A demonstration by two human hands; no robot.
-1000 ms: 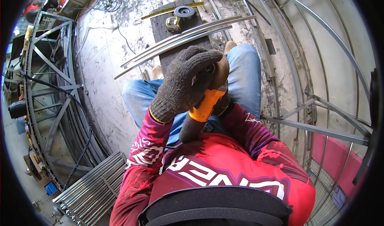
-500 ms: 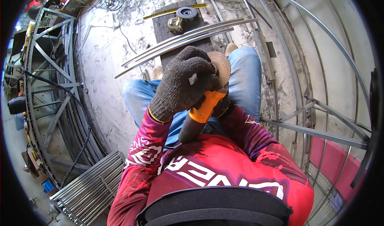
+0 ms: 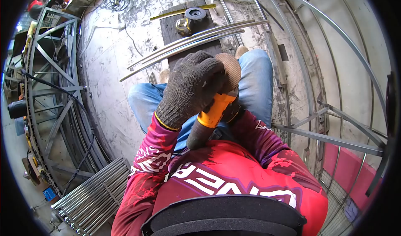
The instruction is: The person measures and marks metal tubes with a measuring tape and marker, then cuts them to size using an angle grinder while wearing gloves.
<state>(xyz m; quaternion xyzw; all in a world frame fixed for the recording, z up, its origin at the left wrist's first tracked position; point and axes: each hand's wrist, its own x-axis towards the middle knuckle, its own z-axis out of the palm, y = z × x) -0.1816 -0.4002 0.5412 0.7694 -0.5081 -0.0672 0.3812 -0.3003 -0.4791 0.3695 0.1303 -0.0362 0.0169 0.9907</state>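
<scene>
Orange grinder (image 3: 212, 111) centred, disc (image 3: 231, 72) at its 1 o'clock. Left hand (image 3: 188, 83) is curled against disc, clamping can't be told; right hand (image 3: 233, 111) mostly hidden, grip unclear. Body best braced, disc seated square, switch untouched.

There were one orange-and-black power tool (image 3: 212, 113) and one brown disc (image 3: 231, 73). One dark board (image 3: 168, 35) bore one tape measure (image 3: 182, 26), one black disc (image 3: 195, 14) and one yellow ruler (image 3: 167, 14); at least two thin metal bars (image 3: 250, 23) crossed it. Two shoes (image 3: 241, 51) and one cable coil (image 3: 118, 2) showed.
</scene>
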